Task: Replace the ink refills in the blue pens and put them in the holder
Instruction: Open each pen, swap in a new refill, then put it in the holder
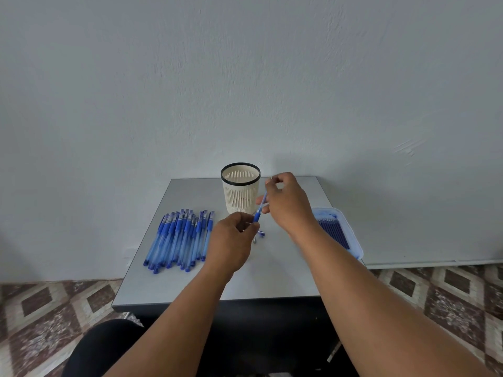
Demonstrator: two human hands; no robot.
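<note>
Head view: refill swap in hand, above the bench [272, 278].
The left hand [231, 240] fingers pinched the pen [257, 216]; the right hand [285, 202] fingers pinched its refill [263, 198] beside the holder [240, 189]. Keeping the refill in line with the barrel should stop it bending.

Soft, even, rather dim daylight with a cool bluish cast fills the view; no glare shows on the grey table [285, 278]. A broad, faint shadow darkens the wall [353, 170] behind the table, strongest at right and lower left. Wide-angle distortion bows the floor tiles [49, 317] and table edges, and the near forearms look slightly soft.
</note>
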